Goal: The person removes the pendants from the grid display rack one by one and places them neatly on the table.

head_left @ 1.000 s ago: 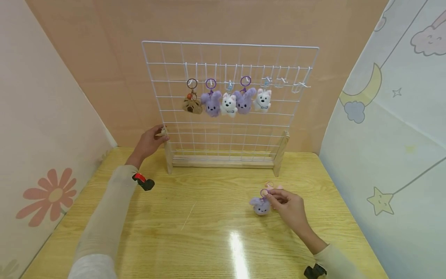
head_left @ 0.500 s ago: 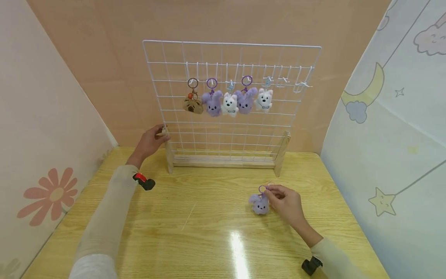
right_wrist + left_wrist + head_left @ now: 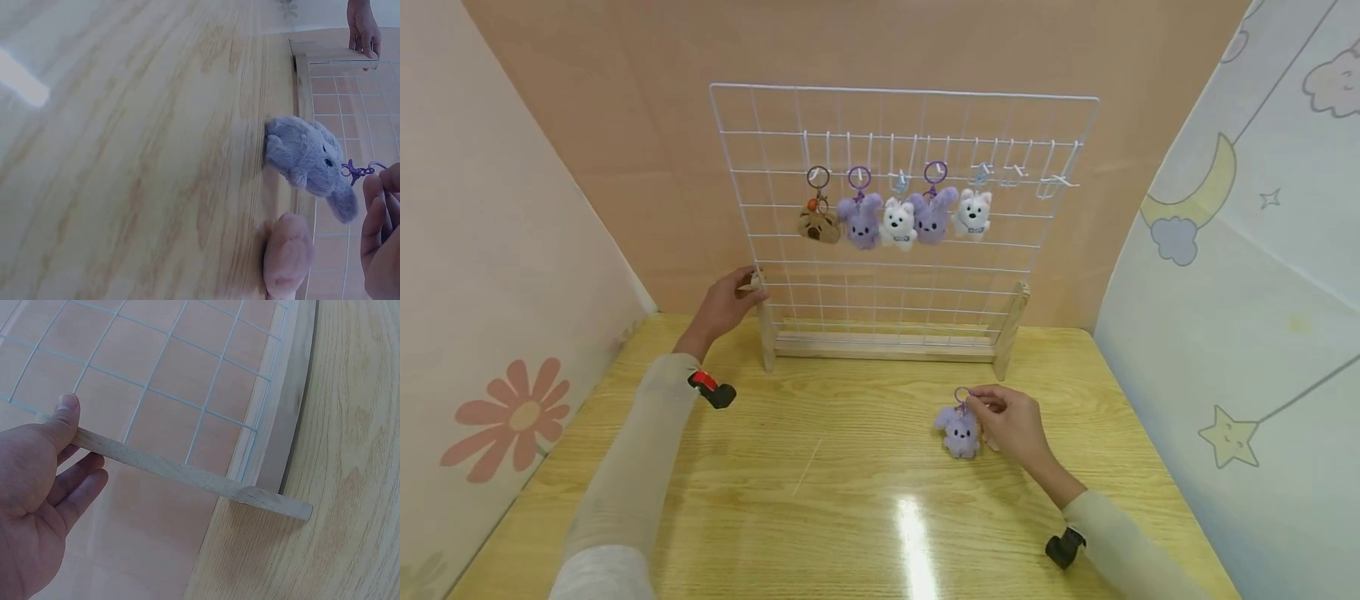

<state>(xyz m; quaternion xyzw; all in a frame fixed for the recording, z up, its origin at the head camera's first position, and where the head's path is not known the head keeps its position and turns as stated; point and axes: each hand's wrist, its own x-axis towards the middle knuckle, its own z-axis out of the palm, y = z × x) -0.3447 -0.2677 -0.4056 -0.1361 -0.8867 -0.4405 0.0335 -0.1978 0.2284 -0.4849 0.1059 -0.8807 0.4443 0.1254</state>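
Observation:
My right hand (image 3: 1013, 423) pinches the purple ring of a lilac plush bunny keychain (image 3: 961, 435). The bunny hangs upright just over the table, perhaps touching it; its purple clasp (image 3: 355, 170) shows in the right wrist view. Beside it on the table lies a pink plush (image 3: 289, 256), mostly hidden behind my hand in the head view. My left hand (image 3: 722, 305) grips the top of the wooden upright (image 3: 169, 467) at the left end of a white wire grid rack (image 3: 883, 283), thumb in front and fingers behind.
On the rack's hooks hang a brown plush keychain (image 3: 818, 225), two lilac bunnies (image 3: 861, 222) and two white dog plushes (image 3: 898, 225). Bare hooks (image 3: 1056, 182) are at the right end. Patterned panels (image 3: 1240, 317) flank the wooden table (image 3: 737, 500).
The right hand has lifted the lilac bunny slightly, so it has gone from slumped to hanging upright. My left hand stays on the upright. The head view has shifted slightly.

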